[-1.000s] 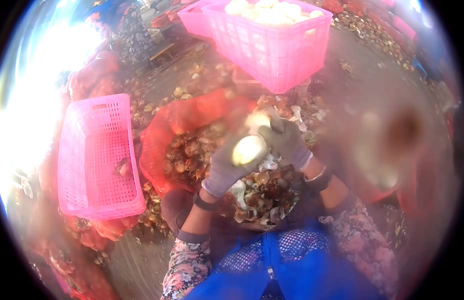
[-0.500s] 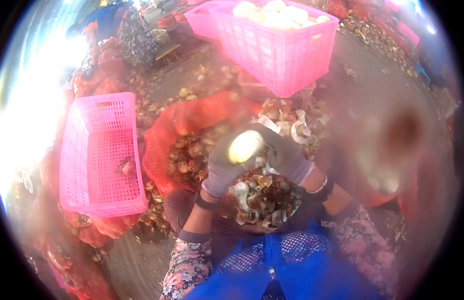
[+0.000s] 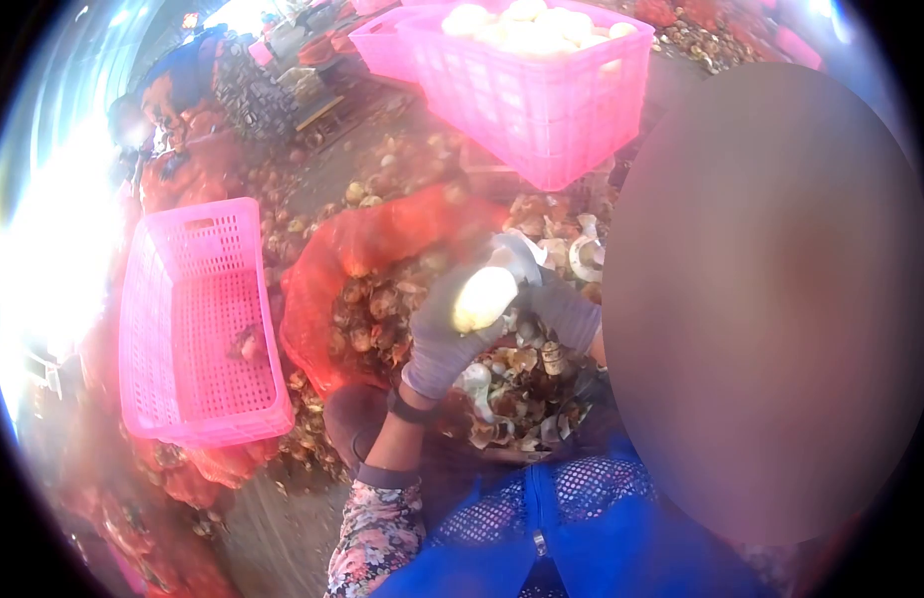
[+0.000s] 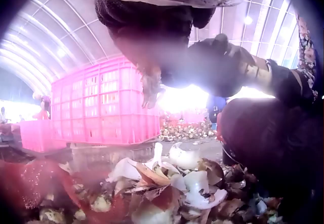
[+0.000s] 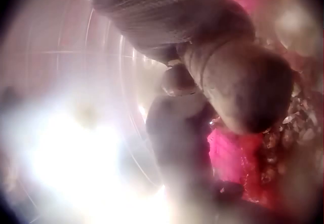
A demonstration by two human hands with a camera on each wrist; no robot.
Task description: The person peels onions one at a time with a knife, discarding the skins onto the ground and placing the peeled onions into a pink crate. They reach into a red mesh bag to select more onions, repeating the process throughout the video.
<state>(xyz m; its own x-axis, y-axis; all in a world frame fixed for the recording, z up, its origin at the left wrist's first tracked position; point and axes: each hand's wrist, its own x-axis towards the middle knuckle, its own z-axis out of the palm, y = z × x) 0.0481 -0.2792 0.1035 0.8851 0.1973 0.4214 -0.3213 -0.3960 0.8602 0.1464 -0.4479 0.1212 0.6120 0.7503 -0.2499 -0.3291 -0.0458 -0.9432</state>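
In the head view, my gloved left hand [image 3: 448,329] grips a peeled, pale onion [image 3: 485,299] over a heap of onion skins [image 3: 527,384]. The gloved right hand [image 3: 564,307] works close against the onion's far side with fingers curled. Between the two hands a whitish flap of onion skin [image 3: 520,255] stands up at the right fingertips. Seen from the left wrist, a shred of skin [image 4: 150,87] hangs below the dark gloved fingers. The right wrist view shows the glove's thumb [image 5: 245,85] large and bent. A big blurred patch hides the right forearm.
Left of the heap lies an open red mesh sack [image 3: 317,289] of unpeeled onions [image 3: 367,309]. A pink crate [image 3: 198,329] at the left holds a small dark scrap. Ahead stands a taller pink crate [image 3: 542,110] full of peeled onions [image 3: 532,25].
The onion has turned in the left hand and stands more upright. A whitish skin flap has risen beside the right fingers. Both hands stay over the heap. The blurred patch is new.
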